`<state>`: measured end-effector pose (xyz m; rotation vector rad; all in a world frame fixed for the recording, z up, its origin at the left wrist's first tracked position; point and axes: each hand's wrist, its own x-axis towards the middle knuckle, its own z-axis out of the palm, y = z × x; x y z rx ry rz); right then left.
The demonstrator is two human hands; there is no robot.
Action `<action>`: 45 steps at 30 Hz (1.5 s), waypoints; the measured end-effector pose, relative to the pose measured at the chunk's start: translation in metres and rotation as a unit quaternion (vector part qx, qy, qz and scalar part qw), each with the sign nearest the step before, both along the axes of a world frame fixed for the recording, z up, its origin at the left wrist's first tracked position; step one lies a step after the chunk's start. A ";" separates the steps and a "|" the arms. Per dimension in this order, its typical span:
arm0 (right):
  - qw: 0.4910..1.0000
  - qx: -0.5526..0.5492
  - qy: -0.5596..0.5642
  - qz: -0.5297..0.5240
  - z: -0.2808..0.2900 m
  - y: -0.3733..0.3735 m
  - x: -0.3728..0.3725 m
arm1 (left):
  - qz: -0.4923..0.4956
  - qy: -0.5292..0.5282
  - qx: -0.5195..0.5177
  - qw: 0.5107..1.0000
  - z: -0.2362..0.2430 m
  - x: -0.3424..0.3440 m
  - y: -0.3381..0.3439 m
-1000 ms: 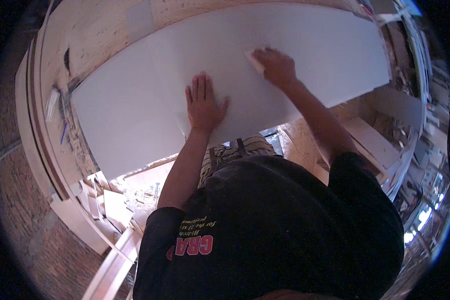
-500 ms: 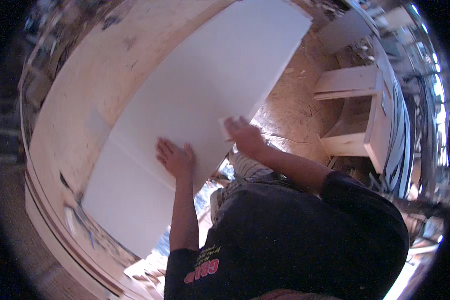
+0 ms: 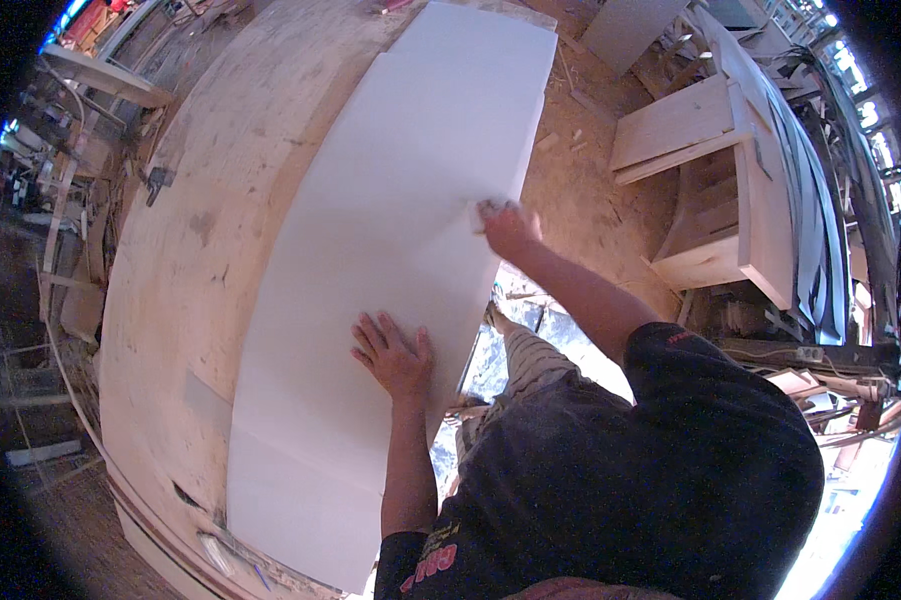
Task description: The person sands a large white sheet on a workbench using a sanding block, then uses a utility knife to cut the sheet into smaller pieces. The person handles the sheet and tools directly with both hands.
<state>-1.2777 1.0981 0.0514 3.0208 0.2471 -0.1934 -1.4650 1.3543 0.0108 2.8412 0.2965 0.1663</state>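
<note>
A long white sheet (image 3: 370, 210) lies flat along the wooden worktable, a faint crease or seam crossing its nearer part. My left hand (image 3: 395, 358) rests palm down on it, fingers spread, near the edge on my side. Farther along, close to the sheet's right edge, my right hand (image 3: 511, 229) is closed around a small pale block (image 3: 477, 218) and presses it against the surface. The fingers cover most of this block, so its exact kind does not show.
The bare wooden tabletop (image 3: 210, 240) extends left of the sheet. An open wooden box or drawer frame (image 3: 705, 255) stands to the right, beside long bent strips (image 3: 805, 220). Scraps litter the floor (image 3: 582, 190). A dark clamp-like thing (image 3: 157, 182) sits at the table's far left edge.
The view has turned, so the sheet now stands more upright in it. My right hand has moved farther along the sheet with the block; my left hand stays flat on it.
</note>
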 end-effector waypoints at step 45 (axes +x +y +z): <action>0.986 0.052 -0.030 0.155 -0.022 0.108 0.500 | 0.186 0.163 0.028 0.968 0.018 0.170 -0.005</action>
